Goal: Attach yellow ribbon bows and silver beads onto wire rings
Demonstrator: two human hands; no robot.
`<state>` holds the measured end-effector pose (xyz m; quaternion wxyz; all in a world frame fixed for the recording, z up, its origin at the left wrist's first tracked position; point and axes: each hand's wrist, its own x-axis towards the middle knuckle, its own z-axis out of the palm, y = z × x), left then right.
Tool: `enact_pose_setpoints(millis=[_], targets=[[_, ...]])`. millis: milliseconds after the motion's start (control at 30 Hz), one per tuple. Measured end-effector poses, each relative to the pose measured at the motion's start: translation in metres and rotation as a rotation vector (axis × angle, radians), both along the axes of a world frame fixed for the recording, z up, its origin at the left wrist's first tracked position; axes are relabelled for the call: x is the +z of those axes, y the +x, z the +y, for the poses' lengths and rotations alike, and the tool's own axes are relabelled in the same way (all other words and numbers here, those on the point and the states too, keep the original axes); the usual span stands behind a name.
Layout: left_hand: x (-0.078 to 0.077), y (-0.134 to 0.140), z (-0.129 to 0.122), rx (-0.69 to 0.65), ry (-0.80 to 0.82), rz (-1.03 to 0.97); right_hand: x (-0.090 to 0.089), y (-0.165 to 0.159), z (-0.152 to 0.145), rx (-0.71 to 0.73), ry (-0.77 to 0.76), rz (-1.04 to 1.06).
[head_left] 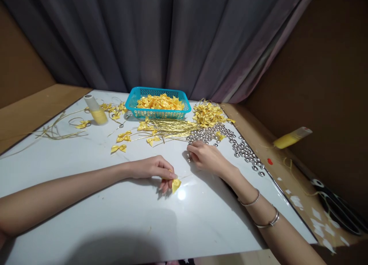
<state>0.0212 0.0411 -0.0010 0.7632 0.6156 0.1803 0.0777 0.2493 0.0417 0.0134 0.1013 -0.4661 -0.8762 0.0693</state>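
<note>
My left hand [156, 169] pinches a yellow ribbon bow [176, 185] between thumb and fingers, just above the white tabletop. A thin cord runs from the bow towards the right. At the near edge of a spread of silver beads [205, 134], my right hand [202, 154] has its fingers drawn together, pointing down. One silver bead [188, 159] shows just below those fingertips. What the fingertips hold, if anything, is hidden. Several gold cords [172, 128] lie in a bundle beyond the hands, with loose yellow bows [118, 148] to their left.
A blue basket [158, 113] of yellow bows stands at the back, beside a bow pile [209, 113]. A glue bottle [97, 112] stands at left, near finished-looking loops. Another bottle [291, 138], black-handled scissors [339, 207] and white scraps [317, 226] lie at right.
</note>
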Motion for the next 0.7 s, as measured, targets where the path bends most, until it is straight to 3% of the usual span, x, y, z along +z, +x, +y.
enact_pose_setpoints(millis=[233, 300, 400, 467, 600, 700], targets=[[0.001, 0.000, 0.000, -0.003, 0.001, 0.005, 0.004, 0.011, 0.010, -0.160, -0.075, 0.423], [0.001, 0.000, 0.000, -0.002, -0.004, 0.011, 0.011, 0.014, 0.011, -0.252, -0.152, 0.701], [0.002, 0.001, 0.000, -0.001, -0.005, 0.012, 0.027, 0.020, 0.009, -0.406, -0.392, 1.327], [0.002, 0.001, 0.001, -0.002, -0.002, 0.009, 0.040, 0.024, 0.004, -0.464, -0.504, 1.581], [0.001, 0.000, 0.001, -0.013, 0.019, 0.001, 0.070, 0.031, -0.017, -0.519, -0.580, 1.771], [0.000, -0.001, 0.001, -0.020, 0.040, 0.004, 0.089, 0.034, -0.039, -0.384, -0.471, 1.789]])
